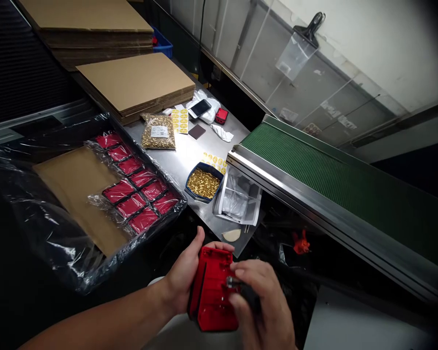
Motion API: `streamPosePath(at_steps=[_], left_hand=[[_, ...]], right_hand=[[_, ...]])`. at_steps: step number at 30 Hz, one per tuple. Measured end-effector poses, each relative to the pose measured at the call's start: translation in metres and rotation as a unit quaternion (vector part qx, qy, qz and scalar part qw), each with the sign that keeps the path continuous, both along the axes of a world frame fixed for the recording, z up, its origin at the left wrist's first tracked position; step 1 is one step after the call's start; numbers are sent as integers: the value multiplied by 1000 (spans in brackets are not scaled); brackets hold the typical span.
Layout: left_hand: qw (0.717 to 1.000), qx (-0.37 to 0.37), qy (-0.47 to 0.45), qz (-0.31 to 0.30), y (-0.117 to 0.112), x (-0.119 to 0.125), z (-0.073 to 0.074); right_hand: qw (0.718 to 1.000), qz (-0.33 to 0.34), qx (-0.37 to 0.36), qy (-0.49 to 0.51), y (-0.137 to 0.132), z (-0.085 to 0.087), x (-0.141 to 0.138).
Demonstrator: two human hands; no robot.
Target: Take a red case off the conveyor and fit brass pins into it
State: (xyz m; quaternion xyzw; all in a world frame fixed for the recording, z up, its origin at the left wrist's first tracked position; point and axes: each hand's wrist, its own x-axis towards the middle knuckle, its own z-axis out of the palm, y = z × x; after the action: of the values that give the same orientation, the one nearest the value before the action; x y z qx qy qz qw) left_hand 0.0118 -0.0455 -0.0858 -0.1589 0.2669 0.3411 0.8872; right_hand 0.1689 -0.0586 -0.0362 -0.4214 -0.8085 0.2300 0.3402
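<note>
A red plastic housing [215, 296] with its moulded inside facing up sits in my left hand [184, 277], fingers behind it and thumb raised along its far left side. My right hand [264, 296] grips a small black tool with a shiny metal tip [234, 282], held against or just above the inside of the housing. The tool's lower part is blurred and partly hidden by my fingers, so its exact kind is unclear. Beyond my hands, a dark blue tray [193, 193] holds many small gold-coloured metal parts [203, 183].
At left, a plastic-lined black crate [73, 277] holds several red housings [133, 205] and cardboard. Cardboard stacks [138, 80] stand behind. On the metal table [184, 160] lie a bag of gold parts [156, 133], a phone [199, 108] and a white bin [257, 206]. A green conveyor [299, 158] borders the right.
</note>
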Motion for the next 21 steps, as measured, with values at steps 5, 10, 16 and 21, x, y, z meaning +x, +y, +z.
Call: streamPosePath(at_steps=[5, 10, 16, 21], left_hand=[[996, -67, 51, -20, 6, 12, -5], [834, 279, 472, 67, -6, 11, -10], [718, 517, 466, 11, -25, -1, -9], [663, 530, 530, 2, -25, 2, -10]], right_hand=[[998, 17, 18, 53, -13, -15, -9], [910, -267, -247, 200, -3, -25, -10], [841, -310, -355, 264, 8, -28, -6], [809, -309, -399, 301, 4, -38, -1]])
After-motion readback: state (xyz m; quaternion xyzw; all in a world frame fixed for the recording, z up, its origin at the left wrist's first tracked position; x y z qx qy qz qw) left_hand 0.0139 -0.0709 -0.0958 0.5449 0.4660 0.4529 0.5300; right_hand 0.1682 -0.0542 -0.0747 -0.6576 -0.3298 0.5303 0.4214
